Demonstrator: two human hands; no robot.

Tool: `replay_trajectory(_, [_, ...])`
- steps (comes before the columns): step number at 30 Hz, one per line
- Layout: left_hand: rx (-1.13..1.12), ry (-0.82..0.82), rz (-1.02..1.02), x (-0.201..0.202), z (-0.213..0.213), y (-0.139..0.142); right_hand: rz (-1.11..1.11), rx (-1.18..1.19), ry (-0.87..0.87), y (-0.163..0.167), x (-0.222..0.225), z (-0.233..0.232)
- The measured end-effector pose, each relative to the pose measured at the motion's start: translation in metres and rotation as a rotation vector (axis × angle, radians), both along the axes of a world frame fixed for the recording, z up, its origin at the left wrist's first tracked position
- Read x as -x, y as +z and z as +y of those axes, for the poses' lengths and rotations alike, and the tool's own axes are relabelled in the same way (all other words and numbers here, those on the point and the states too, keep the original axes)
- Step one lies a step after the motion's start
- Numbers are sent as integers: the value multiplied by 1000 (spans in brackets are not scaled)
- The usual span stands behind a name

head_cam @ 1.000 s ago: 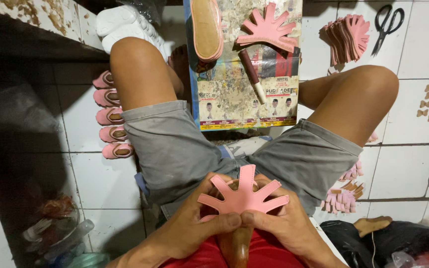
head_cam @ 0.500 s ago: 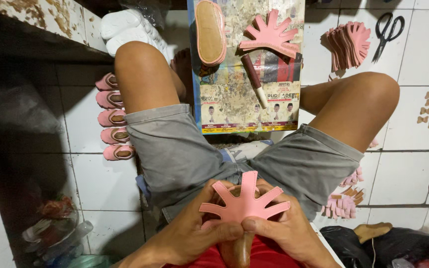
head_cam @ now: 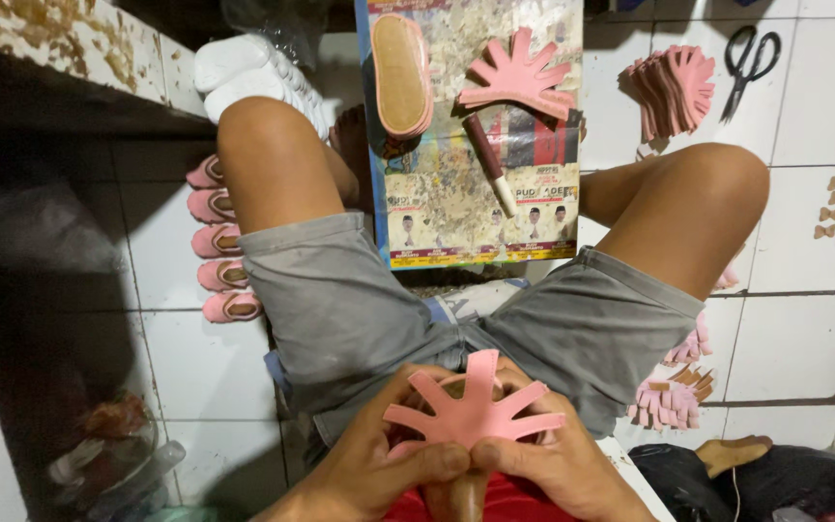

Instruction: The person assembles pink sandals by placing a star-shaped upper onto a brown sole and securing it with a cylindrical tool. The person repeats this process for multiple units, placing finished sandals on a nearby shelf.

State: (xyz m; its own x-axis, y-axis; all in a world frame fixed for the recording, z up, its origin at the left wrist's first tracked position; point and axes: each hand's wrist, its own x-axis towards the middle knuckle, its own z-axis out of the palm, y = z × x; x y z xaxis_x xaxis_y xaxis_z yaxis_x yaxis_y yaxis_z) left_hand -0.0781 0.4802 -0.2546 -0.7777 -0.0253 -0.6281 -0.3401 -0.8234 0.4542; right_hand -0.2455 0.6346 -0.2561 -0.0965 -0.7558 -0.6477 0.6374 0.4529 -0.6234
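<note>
A: Quick pass, what have I got in hand?

B: Both hands are closed on the pink fan-shaped upper piece [head_cam: 474, 416], low in the view over the lap. Left hand [head_cam: 379, 464] pinches its lower edge with the thumb across the front; right hand [head_cam: 562, 464] does the same from the other side. Something tan and rounded [head_cam: 461, 498] sits under the piece between the thumbs, maybe a shoe last or sole. I cannot tell which.

A: Grip tight?

B: Fingers wrapped, no gap I can see. Straps of the piece splay upward, free.

A: How would I do this bit well?

B: My read: keep both thumbs level so the piece sits centred on the tan form, and press evenly, so the straps don't skew.

A: Surroundings?

B: Printed board [head_cam: 475, 135] on the tiled floor between the knees, carrying a tan sole [head_cam: 400, 72], another pink cutout [head_cam: 519, 82] and a brush-like stick [head_cam: 490, 164]. Stack of pink cutouts [head_cam: 674, 87] and scissors [head_cam: 751, 63] to the right of the board. Row of small pink sandals [head_cam: 219, 242] beside the left thigh.
</note>
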Motion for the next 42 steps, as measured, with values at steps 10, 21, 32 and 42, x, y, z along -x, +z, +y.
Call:
replay_trajectory(10, [28, -30, -45, 1, 0, 9, -8, 14, -66, -12, -3, 5])
replay_trajectory(21, [72, 138, 174, -21, 21, -19, -354, -163, -103, -48, -10, 41])
replay_trajectory(32, [-52, 187, 165, -30, 29, -29, -294, -39, -128, -47, -13, 48])
replay_trajectory(42, [-53, 250, 158, -30, 34, -30, -420, 91, -107, -49, -17, 44])
